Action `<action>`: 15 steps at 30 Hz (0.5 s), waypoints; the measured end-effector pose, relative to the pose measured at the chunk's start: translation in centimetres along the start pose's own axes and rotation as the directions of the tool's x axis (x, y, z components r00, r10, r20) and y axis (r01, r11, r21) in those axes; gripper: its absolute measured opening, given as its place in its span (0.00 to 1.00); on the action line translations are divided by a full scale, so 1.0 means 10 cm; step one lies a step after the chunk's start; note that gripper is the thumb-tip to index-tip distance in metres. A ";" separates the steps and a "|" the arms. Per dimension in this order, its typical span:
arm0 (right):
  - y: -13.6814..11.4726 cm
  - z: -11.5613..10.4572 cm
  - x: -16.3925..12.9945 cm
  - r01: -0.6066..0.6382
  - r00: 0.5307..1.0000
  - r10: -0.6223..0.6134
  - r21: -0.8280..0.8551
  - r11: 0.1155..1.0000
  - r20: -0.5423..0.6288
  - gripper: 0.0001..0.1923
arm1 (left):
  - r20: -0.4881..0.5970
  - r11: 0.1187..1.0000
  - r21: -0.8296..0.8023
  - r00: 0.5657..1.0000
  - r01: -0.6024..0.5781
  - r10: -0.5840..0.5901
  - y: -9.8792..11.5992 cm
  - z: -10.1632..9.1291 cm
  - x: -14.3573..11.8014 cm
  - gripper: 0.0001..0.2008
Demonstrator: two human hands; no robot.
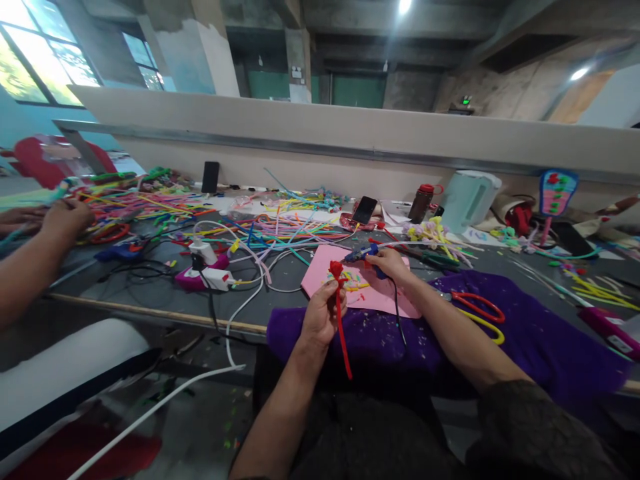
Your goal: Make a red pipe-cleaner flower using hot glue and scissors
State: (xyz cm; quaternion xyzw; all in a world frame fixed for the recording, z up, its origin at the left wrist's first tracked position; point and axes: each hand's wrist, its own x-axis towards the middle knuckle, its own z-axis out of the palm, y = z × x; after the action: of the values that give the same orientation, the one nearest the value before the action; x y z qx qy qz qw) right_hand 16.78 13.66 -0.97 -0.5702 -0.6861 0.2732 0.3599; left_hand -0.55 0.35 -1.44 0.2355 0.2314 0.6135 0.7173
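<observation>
My left hand (323,313) is closed around a red pipe-cleaner flower (337,270), its bloom pointing up and its long red stem hanging below my fingers. My right hand (393,265) grips a blue glue gun (363,253), with the nozzle aimed left, close to the bloom. Whether the nozzle touches it I cannot tell. A dark cord drops from the glue gun past my wrist. Under both hands lies a pink sheet (320,263) with small yellow and coloured scraps on it. A purple cloth (295,327) spreads beneath the sheet.
Red-and-yellow-handled scissors (477,307) rest on the cloth at right. A power strip (205,279) with trailing cables sits at left. Bundles of pipe cleaners (295,230), a phone (365,210), a bottle (421,203) and a jug (470,200) stand farther back. A co-worker's hands (67,220) are at far left.
</observation>
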 end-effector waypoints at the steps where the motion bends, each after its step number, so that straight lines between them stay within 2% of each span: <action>1: 0.00 -0.01 0.01 -0.001 1.000 0.001 -0.053 0.999 -0.014 0.18 | 0.002 1.000 0.000 1.000 0.000 0.000 0.00 0.00 0.00 0.07; 6: -0.09 -0.10 -0.07 -0.036 0.996 0.008 -0.327 0.944 -0.086 0.19 | -0.004 1.000 0.006 1.000 -0.001 0.001 0.00 -0.01 0.01 0.08; 8: -0.17 -0.16 -0.18 -0.005 0.991 -0.057 -0.458 0.889 -0.120 0.19 | -0.010 1.000 0.006 1.000 0.002 -0.002 0.00 -0.01 0.01 0.08; 9: -0.22 -0.18 -0.24 0.051 0.986 -0.120 -0.464 0.885 -0.120 0.19 | -0.010 1.000 0.007 1.000 0.005 -0.004 -0.01 0.00 0.01 0.08; 10: -0.27 -0.20 -0.32 0.141 0.977 -0.192 -0.400 0.906 -0.091 0.18 | -0.006 1.000 0.010 1.000 0.007 -0.007 -0.01 0.00 0.01 0.08; 12: -0.35 -0.21 -0.46 0.305 0.952 -0.303 -0.113 0.946 0.030 0.17 | 0.004 1.000 0.015 1.000 0.013 -0.013 -0.01 0.00 0.01 0.08; 13: -0.38 -0.20 -0.53 0.347 0.932 -0.349 0.037 0.937 0.095 0.16 | 0.010 1.000 0.017 1.000 0.019 -0.019 0.00 0.00 0.01 0.08; 15: -0.43 -0.14 -0.65 0.398 0.890 -0.435 0.233 0.887 0.137 0.14 | 0.018 0.999 0.021 0.999 0.035 -0.035 0.00 0.00 0.01 0.08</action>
State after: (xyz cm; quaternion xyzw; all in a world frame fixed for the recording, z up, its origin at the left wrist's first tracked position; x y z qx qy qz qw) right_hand 15.98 6.40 2.02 -0.3423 -0.7924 0.3084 0.3997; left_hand -0.55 0.42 -1.49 0.2445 0.2351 0.5962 0.7276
